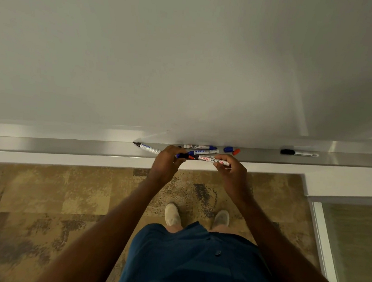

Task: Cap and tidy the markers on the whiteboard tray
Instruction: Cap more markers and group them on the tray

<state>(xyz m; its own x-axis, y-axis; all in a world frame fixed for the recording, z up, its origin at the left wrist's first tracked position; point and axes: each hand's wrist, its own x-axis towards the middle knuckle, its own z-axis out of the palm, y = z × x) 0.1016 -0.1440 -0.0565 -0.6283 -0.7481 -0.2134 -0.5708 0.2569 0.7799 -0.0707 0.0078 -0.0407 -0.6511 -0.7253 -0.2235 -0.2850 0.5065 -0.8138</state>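
While the person stands facing the whiteboard tray (69, 146), which runs as a steel ledge across the middle of the frame, both hands work just in front of its centre. The left hand (166, 162) pinches a dark cap (182, 155); the right hand (230, 172) grips the tail of a red marker (212, 159). That marker lies level, its long axis running left to right along the tray, its red tip pointing left at the cap. Cap and tip are almost touching, so my guess is the coming move is a straight push together along that axis. Whether a dark cap suits a red marker I cannot tell.

Counting markers, I make five: the held one, two blue ones (200, 147) lying just behind the hands, one angled at left (149, 148) with its dark tip bare, and a black-capped one (298, 153) well apart at right. Two loose caps, one blue (228, 149) and one red (236, 151), lie touching, right of centre.
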